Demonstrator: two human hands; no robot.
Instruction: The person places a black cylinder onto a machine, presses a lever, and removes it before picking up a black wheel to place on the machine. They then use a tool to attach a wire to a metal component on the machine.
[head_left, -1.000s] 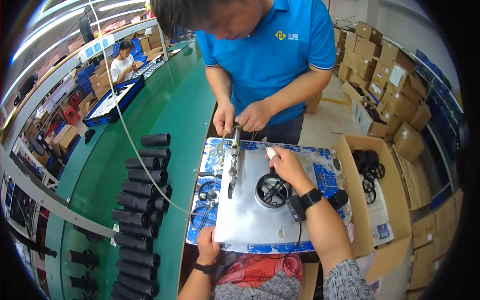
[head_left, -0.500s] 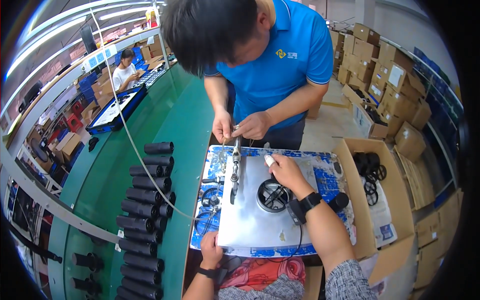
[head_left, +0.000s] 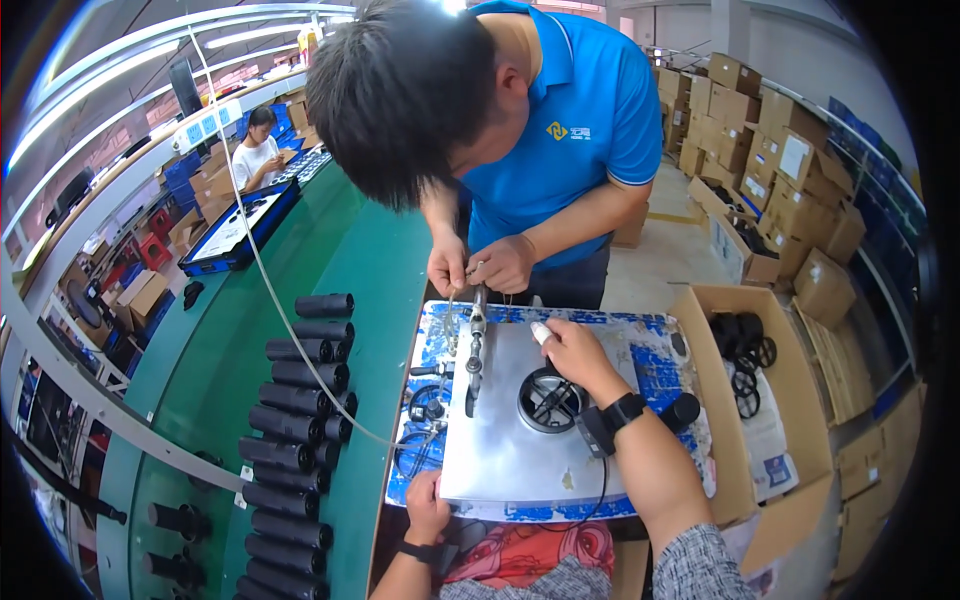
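Observation:
A silvery metal plate (head_left: 520, 470) lies on a worn blue-and-white board (head_left: 655, 365). My left hand (head_left: 428, 505) is closed at the plate's near left corner, its fingers curled against the edge. Over the plate's far part my right hand (head_left: 575, 355) is closed, with a white covering (head_left: 541, 332) at a fingertip; whatever its fingers hold, if anything, is hidden. Just below it, a black spoked wheel (head_left: 552, 398) sits in the plate's round opening. Across the board, a co-worker's hands (head_left: 482, 268) work at the top of a metal clamp (head_left: 476, 345).
Rows of black cylinders (head_left: 290, 425) lie on the green bench (head_left: 375, 240) at left. A thin pale hose (head_left: 290, 325) hangs across to the board. An open carton (head_left: 735, 450) with black wheels stands at right. Stacked boxes (head_left: 800, 190) fill the far right.
The view has shifted slightly, so the plate and bench sit a little lower and to the right. The co-worker's head leans lower. Both my hands keep their places at the plate.

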